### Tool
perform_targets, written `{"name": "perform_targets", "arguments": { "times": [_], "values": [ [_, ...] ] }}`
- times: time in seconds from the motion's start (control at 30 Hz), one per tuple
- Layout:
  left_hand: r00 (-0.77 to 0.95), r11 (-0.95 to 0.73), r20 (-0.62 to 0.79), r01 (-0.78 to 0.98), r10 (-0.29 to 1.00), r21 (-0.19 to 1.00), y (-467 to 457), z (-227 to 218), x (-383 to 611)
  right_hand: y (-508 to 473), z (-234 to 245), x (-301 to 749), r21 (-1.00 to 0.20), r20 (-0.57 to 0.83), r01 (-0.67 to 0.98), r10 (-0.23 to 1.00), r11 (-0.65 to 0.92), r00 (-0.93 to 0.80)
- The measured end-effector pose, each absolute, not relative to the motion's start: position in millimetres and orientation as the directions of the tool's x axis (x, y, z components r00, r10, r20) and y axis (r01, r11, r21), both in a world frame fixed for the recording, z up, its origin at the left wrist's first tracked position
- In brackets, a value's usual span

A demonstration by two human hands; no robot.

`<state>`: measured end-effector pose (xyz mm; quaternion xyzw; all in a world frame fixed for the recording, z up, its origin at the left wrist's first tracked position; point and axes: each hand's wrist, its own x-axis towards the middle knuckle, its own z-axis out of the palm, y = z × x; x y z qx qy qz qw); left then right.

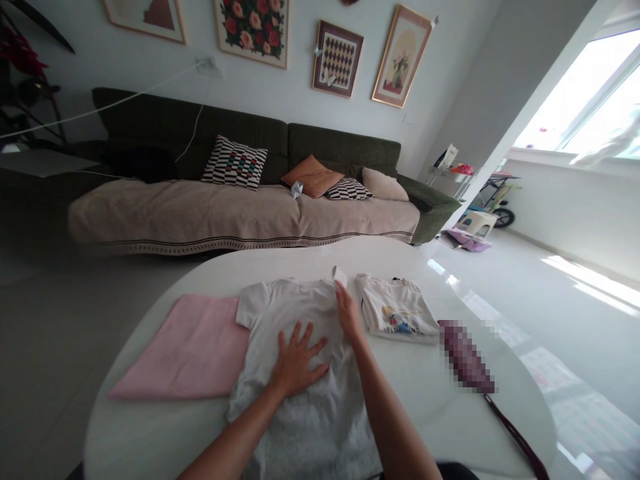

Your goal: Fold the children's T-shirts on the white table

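A light grey T-shirt [300,400] lies spread on the round white table [450,427] in front of me. My left hand [297,360] rests flat on its middle with fingers spread, open. My right hand [347,312] lies along the shirt's right edge near the collar, fingers stretched toward a white tag [340,273], holding nothing that I can see. To the shirt's left lies a folded pink cloth [193,350], partly under the grey sleeve. On the right lies a folded white T-shirt with a coloured print [397,310].
A blurred purple object [465,357] with a dark strap [515,437] lies at the table's right. Beyond the table stands a dark green sofa [240,193] with cushions. A bright window is at the right, and small furniture stands on the floor near it.
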<state>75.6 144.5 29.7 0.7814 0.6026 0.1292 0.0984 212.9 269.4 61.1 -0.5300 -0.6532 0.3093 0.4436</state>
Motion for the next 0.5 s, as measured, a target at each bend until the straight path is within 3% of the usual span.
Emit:
{"name": "perform_targets", "arguments": {
  "times": [0.17,0.33,0.5],
  "values": [
    [0.239,-0.258,0.1,0.917,0.966,0.303,144,28,76,235,55,174,-0.757,0.142,0.585,0.947,0.291,-0.287],
    [0.237,-0.258,0.103,0.91,0.966,0.325,145,28,75,195,61,259,-0.662,0.104,0.727,0.983,0.18,-0.149],
    [0.22,-0.22,0.038,0.917,0.975,0.333,147,28,77,117,51,351,-0.614,-0.061,0.788,0.992,0.051,-0.112]
  ]
}}
